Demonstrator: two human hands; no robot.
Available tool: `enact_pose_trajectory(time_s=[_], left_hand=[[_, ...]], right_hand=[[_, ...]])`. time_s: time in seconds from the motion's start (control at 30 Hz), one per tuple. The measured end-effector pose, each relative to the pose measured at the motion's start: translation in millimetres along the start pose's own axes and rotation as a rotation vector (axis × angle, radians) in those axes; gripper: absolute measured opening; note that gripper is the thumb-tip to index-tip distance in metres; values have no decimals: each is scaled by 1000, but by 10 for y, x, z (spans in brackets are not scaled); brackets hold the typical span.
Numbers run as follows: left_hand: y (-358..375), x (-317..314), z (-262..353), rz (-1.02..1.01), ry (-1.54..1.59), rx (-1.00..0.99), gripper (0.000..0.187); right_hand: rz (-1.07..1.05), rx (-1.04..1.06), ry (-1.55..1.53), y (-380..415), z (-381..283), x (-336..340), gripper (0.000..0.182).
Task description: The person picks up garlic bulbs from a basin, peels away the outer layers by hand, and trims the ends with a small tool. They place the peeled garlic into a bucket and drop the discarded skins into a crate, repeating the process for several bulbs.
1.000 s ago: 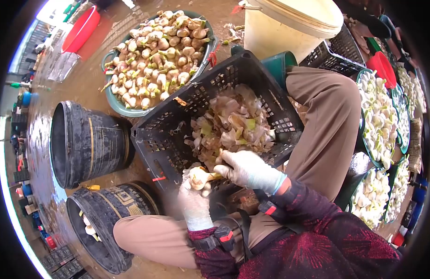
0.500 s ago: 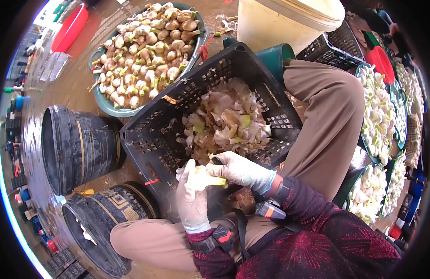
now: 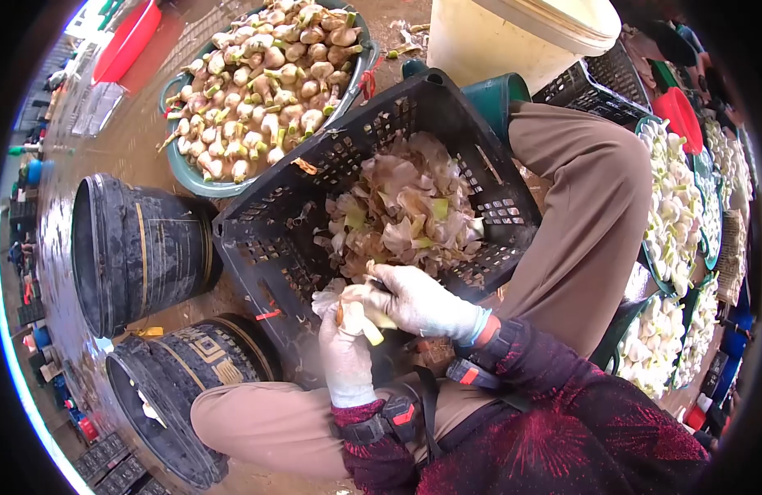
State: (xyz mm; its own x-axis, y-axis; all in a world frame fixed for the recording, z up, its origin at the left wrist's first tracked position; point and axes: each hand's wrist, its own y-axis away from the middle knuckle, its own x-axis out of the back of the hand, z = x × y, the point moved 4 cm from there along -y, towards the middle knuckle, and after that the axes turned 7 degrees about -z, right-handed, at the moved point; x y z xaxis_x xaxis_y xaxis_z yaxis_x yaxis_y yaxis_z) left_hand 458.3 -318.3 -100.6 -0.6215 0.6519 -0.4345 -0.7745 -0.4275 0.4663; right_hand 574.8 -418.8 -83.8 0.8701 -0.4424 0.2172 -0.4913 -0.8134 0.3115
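Both hands wear pale gloves and meet over the near edge of a black plastic crate (image 3: pixel 257 223). My left hand (image 3: pixel 345 359) is closed around a garlic bulb (image 3: pixel 367 326), whose green-white stem end points down to the right. My right hand (image 3: pixel 426 303) has its fingers pinched together at the top of the same bulb, where loose skin shows. A pile of papery garlic skins (image 3: pixel 406 206) lies in the crate just beyond my hands. The bulb is partly hidden by my fingers.
A green basin (image 3: pixel 179 169) heaped with unpeeled garlic bulbs (image 3: pixel 265 91) stands beyond the crate. Two black buckets (image 3: pixel 154 252) lie tipped at the left. A cream tub (image 3: pixel 488 49) stands at the back. Tubs of white garlic (image 3: pixel 671 198) line the right, past my knee.
The bulb has turned so its stem end points more downward. My right hand has shifted slightly and now pinches over the bulb's top. The view has moved a little.
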Motion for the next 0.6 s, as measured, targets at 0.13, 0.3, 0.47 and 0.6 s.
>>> enact_pose_trajectory(time_s=[0.13, 0.3, 0.47, 0.6], left_hand=[[-16, -78, 25, -112, 180, -52, 34], [32, -159, -58, -95, 474, -82, 32], [124, -143, 176, -249, 650, -150, 39], [82, -145, 189, -222, 666, -214, 40]], right_hand=[[156, -64, -262, -41, 115, 36, 35], [428, -11, -144, -11, 261, 87, 16], [387, -167, 659, 1, 300, 356, 17], [457, 81, 476, 152, 69, 265, 33]])
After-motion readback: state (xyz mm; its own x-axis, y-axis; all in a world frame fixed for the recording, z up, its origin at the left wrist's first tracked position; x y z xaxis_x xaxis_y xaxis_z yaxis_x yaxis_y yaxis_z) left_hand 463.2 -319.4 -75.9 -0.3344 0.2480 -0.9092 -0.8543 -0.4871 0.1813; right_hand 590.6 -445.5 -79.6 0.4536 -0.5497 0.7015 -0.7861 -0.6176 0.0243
